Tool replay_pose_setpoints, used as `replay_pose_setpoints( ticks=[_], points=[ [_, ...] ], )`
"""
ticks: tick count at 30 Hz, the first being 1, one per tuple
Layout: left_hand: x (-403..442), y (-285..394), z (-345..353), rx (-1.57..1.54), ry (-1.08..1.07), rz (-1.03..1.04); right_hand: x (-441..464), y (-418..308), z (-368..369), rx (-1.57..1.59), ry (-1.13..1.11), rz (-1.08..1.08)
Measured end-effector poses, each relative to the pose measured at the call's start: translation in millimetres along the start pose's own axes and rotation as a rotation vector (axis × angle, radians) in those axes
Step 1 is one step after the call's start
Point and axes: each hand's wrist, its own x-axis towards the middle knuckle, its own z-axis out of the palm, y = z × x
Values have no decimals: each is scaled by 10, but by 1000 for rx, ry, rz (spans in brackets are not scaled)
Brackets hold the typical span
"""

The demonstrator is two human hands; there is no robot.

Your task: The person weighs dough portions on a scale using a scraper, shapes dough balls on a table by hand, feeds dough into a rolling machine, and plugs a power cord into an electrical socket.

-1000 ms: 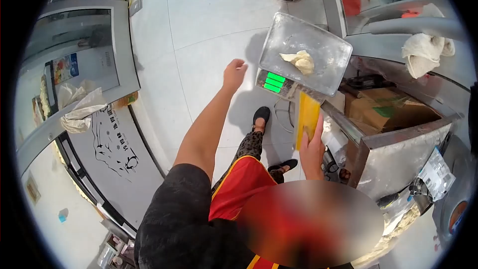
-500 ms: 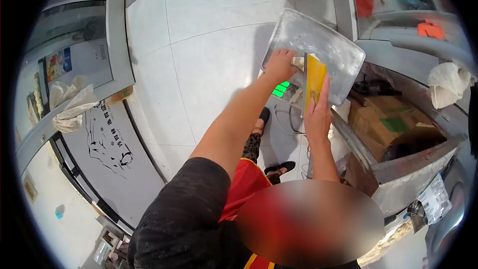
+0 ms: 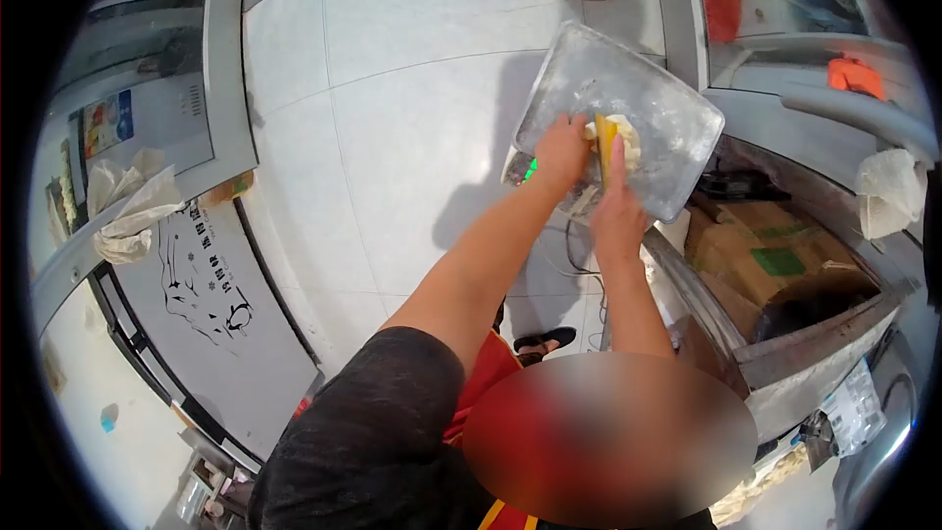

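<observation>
The left hand (image 3: pixel 562 153) was seen with its fingers bent at the left edge of the dough (image 3: pixel 630 145) — whether the dough was gripped by it could not be told. Just beside these fingers, the yellow scraper (image 3: pixel 607 133) was held by the closed right hand (image 3: pixel 619 208), with the index finger laid along it. The dough was supported on the metal tray (image 3: pixel 677 103), and was seen on both sides of the scraper — mostly to the right, close beside the right index fingertip. Further to the right, a cardboard box (image 3: pixel 760 250) was seen.
</observation>
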Motion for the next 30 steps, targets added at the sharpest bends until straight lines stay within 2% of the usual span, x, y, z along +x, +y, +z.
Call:
replay_pose_setpoints(
  ticks=[4, 7, 10, 12, 13, 17, 21, 24, 26, 30],
  points=[
    [-23, -11, -13, -7, 48, 11, -335, 131, 20, -16, 64, -56],
    [-65, -188, 17, 10, 84, -16, -639, 78, -217, 36, -153, 120],
    [-208, -415, -329, -547, -98, -180, -981, 107, -444, 144, -91, 195],
    [-439, -689, -504, -811, -177, -397, -1248, 158, -505, 226, 1, 160],
    [-624, -669, -743, -853, -149, -466, -1369, 175, -526, 270, 46, 143],
    [-1334, -780, -1298, -1012, -111, -639, -1794, 184, -577, 342, -77, 251],
    [-1755, -1270, -1153, -1223, -231, -739, -2082, 214, -519, 367, -106, 286],
    [-1885, -1205, -1100, -1371, -315, -790, -2195, 274, -476, 359, -98, 279],
    [-1850, -957, -1083, -1293, -265, -817, -2247, 341, -381, 382, -12, 216],
    [-1613, -663, -916, -1024, -285, -754, -2227, 332, -498, 442, -76, 285]
  ],
)
